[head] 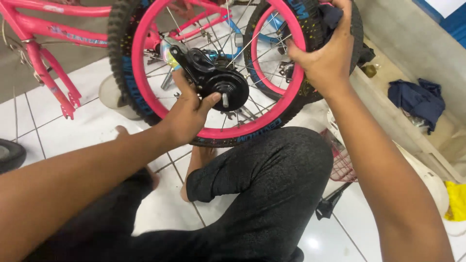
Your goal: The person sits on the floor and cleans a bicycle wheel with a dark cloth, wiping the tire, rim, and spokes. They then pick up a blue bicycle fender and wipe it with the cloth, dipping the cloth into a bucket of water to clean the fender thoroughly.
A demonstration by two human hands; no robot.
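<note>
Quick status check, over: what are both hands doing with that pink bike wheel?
Left hand grips the black hub. Right hand clamps the pink rim and tyre, dark cloth under its fingers. Nothing in the way.

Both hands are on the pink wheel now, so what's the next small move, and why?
Probably keep the right hand bracing the pink rim and turn the black hub slightly with the left hand, since its thumb and fingers already pinch the hub beside the axle stub.

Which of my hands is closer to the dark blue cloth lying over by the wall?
Right. The right hand grips the pink wheel at its tyre, on the side towards the dark blue cloth. The left hand holds the black hub, farther away.
</note>
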